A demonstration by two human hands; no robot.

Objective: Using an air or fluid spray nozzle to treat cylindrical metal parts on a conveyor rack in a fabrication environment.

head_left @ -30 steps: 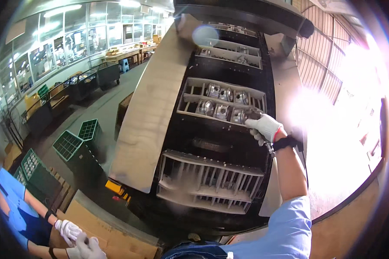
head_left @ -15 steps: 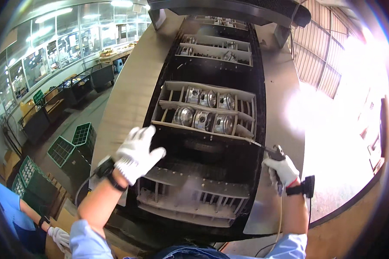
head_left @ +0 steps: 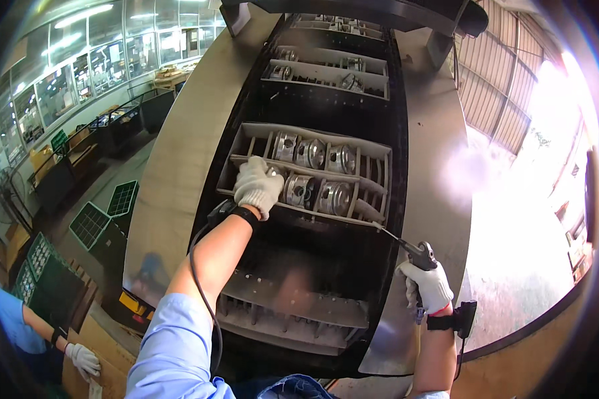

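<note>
My left hand (head_left: 258, 189), in a white knit glove, reaches into a metal rack (head_left: 361, 141) of pistons. Its fingers are closed around the leftmost piston (head_left: 275, 173) in the near row, mostly covered by the glove. Beside it sit a middle piston (head_left: 300, 191) and a right piston (head_left: 335, 198); three more pistons stand in the far row. In my gloved right hand (head_left: 427, 287) is an air blow gun (head_left: 422, 257), gripped by its handle. Its thin nozzle points up and left, the tip close to the rack's near right corner.
The rack rides on a dark conveyor (head_left: 319, 110) between metal side plates (head_left: 436, 159). Farther along are more piston racks (head_left: 326, 80) and a dark overhead housing (head_left: 353, 14). At lower left, a co-worker's gloved hand (head_left: 84, 359) rests by cardboard; green crates (head_left: 90, 225) stand on the floor.
My left hand has moved forward from above the conveyor and closed on the leftmost near piston. My right hand, still with the blow gun, has shifted slightly down and left.
</note>
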